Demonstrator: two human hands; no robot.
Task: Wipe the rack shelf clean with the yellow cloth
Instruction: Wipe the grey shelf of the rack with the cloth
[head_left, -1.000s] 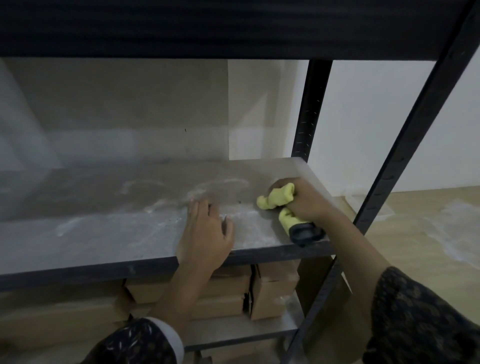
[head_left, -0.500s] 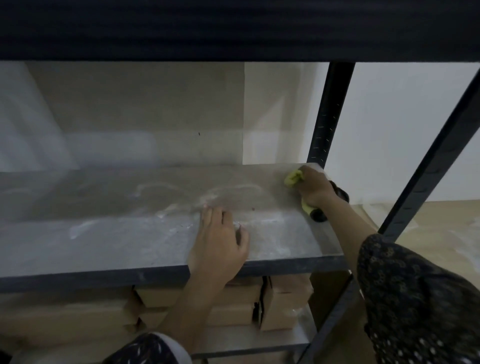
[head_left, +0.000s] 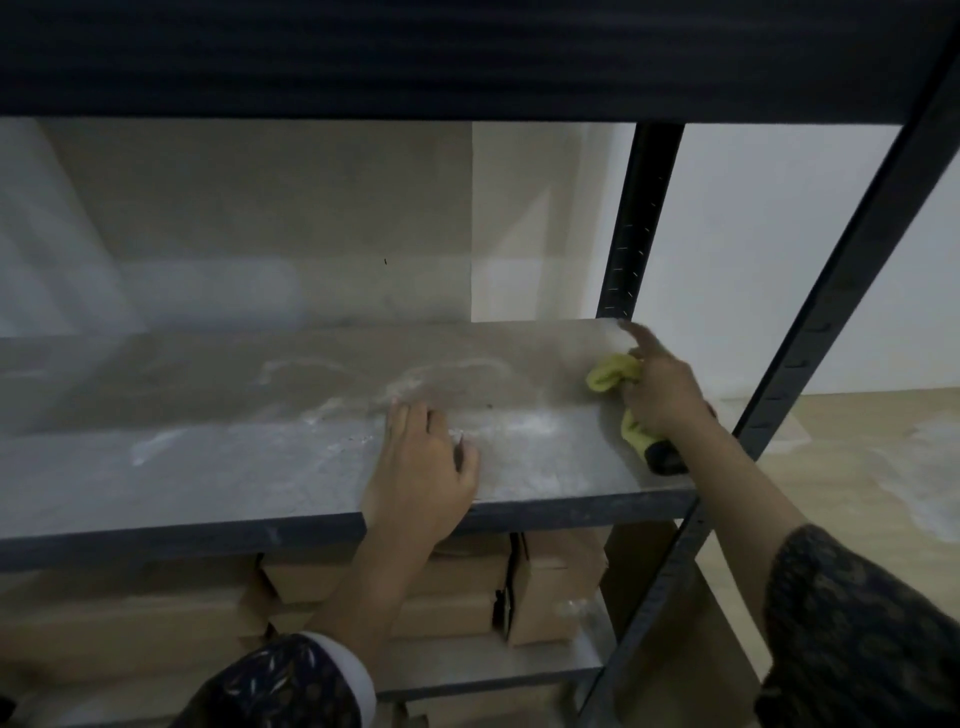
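Grey, dust-streaked rack shelf (head_left: 208, 467) makes up the working surface. Brown cardboard boxes (head_left: 457, 587) are stacked on the level beneath its dark front edge.

1. Left grip (head_left: 421, 467): lies flat on the shelf just behind the front edge. The fingers are straight and slightly apart and hold nothing. I judge it to be bracing me.
2. White powdery smears (head_left: 415, 384): these run across the board from just beyond the left fingertips and away to the left.
3. Right grip (head_left: 662, 395): further in, at the right end of the board, it is clamped on the bunched yellow cloth (head_left: 613, 373). The curled fingers hold the cloth against the board, and the index finger points toward the rear right corner.
4. Cloth: one fold shows left of the knuckles. Another shows under the wrist and ends in a dark piece (head_left: 665, 460) whose nature I cannot tell.
5. Beyond the corner: the black perforated rear post (head_left: 634, 223), then the pale wall.

Step in hand, by my judgement: wiping the far right end. The smears indicate that most of the board is not yet done.

The next move calls for drawing the cloth leftward through the smears in overlapping passes under steady downward pressure. The left grip must lift clear as the cloth reaches it.
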